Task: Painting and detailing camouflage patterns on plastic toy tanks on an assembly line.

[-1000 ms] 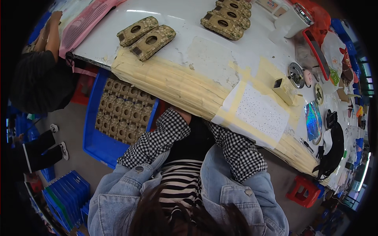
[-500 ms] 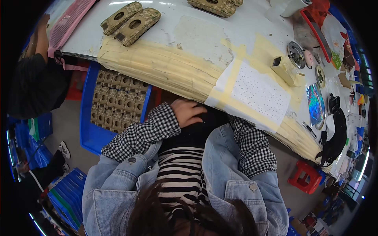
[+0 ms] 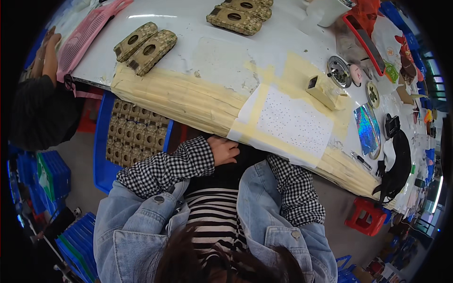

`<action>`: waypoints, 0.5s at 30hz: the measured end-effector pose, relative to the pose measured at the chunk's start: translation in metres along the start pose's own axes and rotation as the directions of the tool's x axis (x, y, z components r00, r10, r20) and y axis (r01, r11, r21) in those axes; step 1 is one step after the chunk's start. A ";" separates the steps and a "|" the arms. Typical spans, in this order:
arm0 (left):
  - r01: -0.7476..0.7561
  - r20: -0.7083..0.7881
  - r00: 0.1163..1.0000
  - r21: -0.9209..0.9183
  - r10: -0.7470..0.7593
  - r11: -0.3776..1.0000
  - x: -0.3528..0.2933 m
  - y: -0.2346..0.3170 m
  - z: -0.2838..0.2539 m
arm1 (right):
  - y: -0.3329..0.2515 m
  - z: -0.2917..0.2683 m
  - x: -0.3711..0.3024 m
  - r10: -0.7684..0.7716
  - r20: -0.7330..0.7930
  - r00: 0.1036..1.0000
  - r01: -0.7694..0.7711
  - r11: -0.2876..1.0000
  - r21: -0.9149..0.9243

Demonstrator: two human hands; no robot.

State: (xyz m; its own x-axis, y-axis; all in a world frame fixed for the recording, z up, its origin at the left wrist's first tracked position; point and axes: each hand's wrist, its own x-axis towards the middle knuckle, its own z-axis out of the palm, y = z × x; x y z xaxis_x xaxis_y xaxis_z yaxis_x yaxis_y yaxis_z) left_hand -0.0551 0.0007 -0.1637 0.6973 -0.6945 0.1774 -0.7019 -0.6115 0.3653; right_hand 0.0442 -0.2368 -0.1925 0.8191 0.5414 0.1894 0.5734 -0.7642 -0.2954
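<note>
My left hand (image 3: 223, 151) rests on my dark lap at the table's front edge, holding nothing that I can see. Its visible fingers lie loosely extended; some tips are partly under the edge. My right forearm, in a checked sleeve (image 3: 296, 188), runs under the tabletop, which hides that hand. Two camouflage-painted toy tank hulls (image 3: 152, 53), each with a round hole, lie side by side on the table's left part. More of the same hulls (image 3: 234, 20) sit at the far middle. Left of my arm, a blue crate (image 3: 104, 177) holds rows of similar hulls (image 3: 138, 135).
Yellowish tape (image 3: 179, 99) covers the table's front edge. A dotted white sheet (image 3: 295, 125) is taped down before me. Rightward lie a small box (image 3: 325, 92), a metal dish (image 3: 339, 71), a shiny pouch (image 3: 367, 123) and a red-edged phone (image 3: 364, 42). A co-worker (image 3: 45, 99) sits left; a red stool (image 3: 368, 217) stands right.
The view has shifted, so the table things appear further left and more far hulls show. My left hand stays on my lap, its fingers drawn in slightly. My right hand remains hidden.
</note>
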 end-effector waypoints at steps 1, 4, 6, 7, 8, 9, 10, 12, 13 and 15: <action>0.013 0.022 1.000 0.031 -0.013 0.999 0.000 0.002 0.002 | 0.000 -0.001 -0.003 -0.002 0.002 1.000 0.002 1.000 0.006; 0.129 -0.013 0.992 0.087 -0.128 0.988 -0.001 -0.006 0.001 | 0.001 -0.004 -0.005 -0.008 0.005 1.000 0.008 1.000 0.014; 0.231 -0.075 0.972 0.111 -0.223 0.967 -0.001 -0.014 0.000 | 0.001 -0.005 -0.006 -0.016 0.005 1.000 0.016 1.000 0.023; 0.293 -0.113 0.953 0.117 -0.280 0.949 -0.002 -0.024 -0.002 | 0.001 -0.006 -0.007 -0.019 0.008 1.000 0.019 1.000 0.025; 0.316 -0.123 0.945 0.124 -0.302 0.941 0.000 -0.029 -0.006 | 0.001 -0.007 -0.008 -0.022 0.010 1.000 0.021 0.999 0.028; 0.334 -0.121 0.940 0.133 -0.319 0.933 0.003 -0.035 -0.008 | 0.001 -0.009 -0.008 -0.025 0.009 1.000 0.024 0.999 0.029; 0.335 -0.107 0.941 0.144 -0.322 0.931 0.004 -0.040 -0.011 | 0.002 -0.009 -0.010 -0.024 0.011 1.000 0.024 0.999 0.032; 0.258 -0.022 0.966 0.182 -0.258 0.949 0.009 -0.040 -0.019 | 0.003 -0.011 -0.012 -0.028 0.015 0.999 0.028 0.999 0.033; 0.180 0.056 0.979 0.189 -0.194 0.965 0.012 -0.035 -0.022 | 0.004 -0.012 -0.013 -0.027 0.017 0.999 0.027 0.999 0.035; -0.020 0.244 0.970 0.160 -0.020 0.987 0.018 -0.018 -0.033 | 0.005 -0.015 -0.017 -0.032 0.018 0.999 0.031 0.999 0.040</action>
State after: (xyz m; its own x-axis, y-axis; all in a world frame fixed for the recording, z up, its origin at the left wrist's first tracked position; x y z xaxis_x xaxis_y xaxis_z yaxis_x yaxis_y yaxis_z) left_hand -0.0256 0.0119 -0.1368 0.6548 -0.7536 -0.0581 -0.7297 -0.6503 0.2112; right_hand 0.0335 -0.2546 -0.1828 0.8002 0.5717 0.1813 0.5973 -0.7324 -0.3268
